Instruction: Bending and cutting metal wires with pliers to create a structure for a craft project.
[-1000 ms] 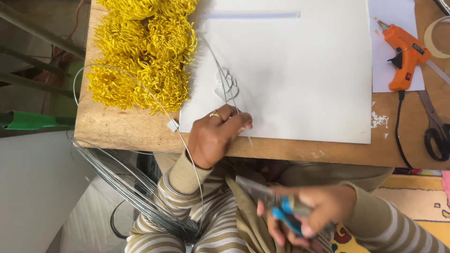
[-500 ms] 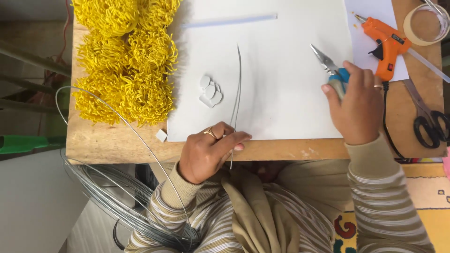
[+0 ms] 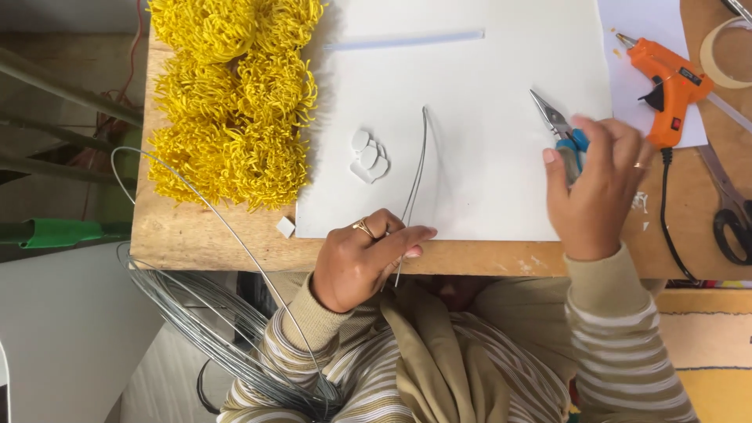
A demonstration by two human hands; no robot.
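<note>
Wire (image 3: 415,176) runs as a short cut length across the white sheet (image 3: 486,94), and your left hand (image 3: 364,262) pinches its near end at the desk (image 3: 204,243) edge, fingers closed on it, so the piece lies flat and steady under your eye. Your right hand (image 3: 595,192) is well apart from the left and wrapped around the blue handles of the pliers (image 3: 558,129), whose closed tips point up and left over the sheet, toward the wire but not touching it. Small white cut-out petals (image 3: 368,155) sit just beside the wire. Yellow fringed flowers (image 3: 235,94) are heaped at the left end, off the sheet. An orange glue gun (image 3: 666,78) rests to the right, with scissors (image 3: 732,219) and a tape roll (image 3: 724,51) cut off by the frame edge. You keep the wire coil (image 3: 211,329) hanging below the desk; its lower part is hidden behind your striped sleeve. How firmly the pliers are squeezed is hard to make out under your fingers
</note>
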